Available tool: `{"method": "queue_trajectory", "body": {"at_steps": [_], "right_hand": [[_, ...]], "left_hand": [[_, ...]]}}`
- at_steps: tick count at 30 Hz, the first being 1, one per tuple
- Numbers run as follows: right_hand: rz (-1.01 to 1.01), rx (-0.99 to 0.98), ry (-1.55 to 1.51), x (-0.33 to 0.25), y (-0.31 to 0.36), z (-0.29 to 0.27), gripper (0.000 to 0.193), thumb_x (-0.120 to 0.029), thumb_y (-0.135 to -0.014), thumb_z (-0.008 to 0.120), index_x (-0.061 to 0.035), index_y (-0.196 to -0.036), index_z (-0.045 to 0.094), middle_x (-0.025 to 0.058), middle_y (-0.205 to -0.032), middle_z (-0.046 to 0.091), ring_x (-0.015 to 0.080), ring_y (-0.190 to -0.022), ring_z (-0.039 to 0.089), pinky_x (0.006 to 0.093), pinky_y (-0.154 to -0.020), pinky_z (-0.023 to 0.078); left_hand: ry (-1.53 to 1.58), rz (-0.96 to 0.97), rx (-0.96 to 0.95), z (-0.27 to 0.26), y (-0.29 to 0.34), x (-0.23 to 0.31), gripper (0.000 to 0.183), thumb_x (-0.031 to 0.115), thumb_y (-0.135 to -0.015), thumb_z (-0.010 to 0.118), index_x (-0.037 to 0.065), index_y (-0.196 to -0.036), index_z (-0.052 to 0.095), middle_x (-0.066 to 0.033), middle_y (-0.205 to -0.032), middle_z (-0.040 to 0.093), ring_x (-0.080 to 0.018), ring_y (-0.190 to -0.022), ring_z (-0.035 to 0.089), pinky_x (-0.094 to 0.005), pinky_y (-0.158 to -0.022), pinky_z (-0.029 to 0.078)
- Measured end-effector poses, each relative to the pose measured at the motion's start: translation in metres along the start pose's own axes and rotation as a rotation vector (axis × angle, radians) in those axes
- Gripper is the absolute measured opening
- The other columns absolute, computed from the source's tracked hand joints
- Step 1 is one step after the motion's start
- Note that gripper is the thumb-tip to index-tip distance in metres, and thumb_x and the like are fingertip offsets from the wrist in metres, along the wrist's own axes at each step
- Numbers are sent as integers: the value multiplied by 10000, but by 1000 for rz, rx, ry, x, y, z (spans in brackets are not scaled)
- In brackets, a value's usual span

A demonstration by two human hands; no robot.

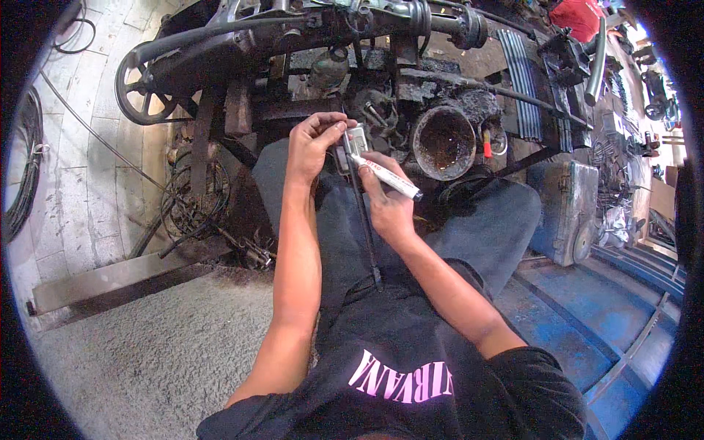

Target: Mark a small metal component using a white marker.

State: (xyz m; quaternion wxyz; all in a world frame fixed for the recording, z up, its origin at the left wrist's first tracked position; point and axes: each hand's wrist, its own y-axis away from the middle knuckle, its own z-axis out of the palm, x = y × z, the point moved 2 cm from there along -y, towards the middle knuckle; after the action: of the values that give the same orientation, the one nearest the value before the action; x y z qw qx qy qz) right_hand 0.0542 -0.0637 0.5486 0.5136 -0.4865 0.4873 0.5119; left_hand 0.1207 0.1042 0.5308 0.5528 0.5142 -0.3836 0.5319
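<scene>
While L hand (311, 144) seems to pinch dark rod (364, 227) at its far end, R hand (386, 205) has fingers clamped round white marker (392, 180), just below those fingertips; prob. best: steady rod, press lightly, approx. square.

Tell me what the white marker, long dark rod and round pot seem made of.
White marker: probably plastic, since its barrel looks smooth. Long dark rod: likely metal, dull-finished, judging by its slender, straight shape. Round pot: perhaps metal, rough and grimy, with rusty patches inside.
</scene>
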Motion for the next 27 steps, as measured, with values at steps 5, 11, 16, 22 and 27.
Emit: {"method": "queue_trajectory", "body": {"at_steps": [5,11,16,22,27], "right_hand": [[-99,-22,63,-7,-1,0,200,-72,-966,663,-10,-1156,672,88,-1018,697,145,-900,642,295,-811,518],[286,58,-305,3,3,-1,198,-72,-995,631,-13,-1183,648,46,-1006,690,100,-844,636,255,-759,513],[13,12,-43,7,3,0,184,-62,-971,654,9,-1140,671,93,-1007,705,165,-905,661,299,-819,524],[-118,-19,117,-1,0,0,170,-52,-946,678,16,-1102,686,102,-1005,699,171,-906,657,311,-830,525],[183,48,-200,-4,3,0,168,-57,-951,672,17,-1101,684,86,-994,689,149,-901,654,293,-812,530]], "left_hand": [[6,-7,16,-1,1,-1,160,52,-930,673,-21,-1070,700,-121,-1021,760,-134,-890,697,-279,-818,554],[27,-15,-53,-5,2,-1,212,71,-966,633,-26,-1152,666,-167,-1136,726,-179,-938,693,-338,-881,560],[70,-41,-124,-7,-2,-4,247,81,-988,598,-27,-1207,636,-184,-1169,712,-188,-957,697,-342,-885,564],[106,-85,-133,-5,0,-1,312,90,-987,589,-19,-1278,571,-198,-1188,699,-200,-959,702,-353,-890,569],[144,-77,-120,-3,5,6,366,82,-974,570,-16,-1321,511,-215,-1188,690,-209,-963,697,-355,-904,564]]}}
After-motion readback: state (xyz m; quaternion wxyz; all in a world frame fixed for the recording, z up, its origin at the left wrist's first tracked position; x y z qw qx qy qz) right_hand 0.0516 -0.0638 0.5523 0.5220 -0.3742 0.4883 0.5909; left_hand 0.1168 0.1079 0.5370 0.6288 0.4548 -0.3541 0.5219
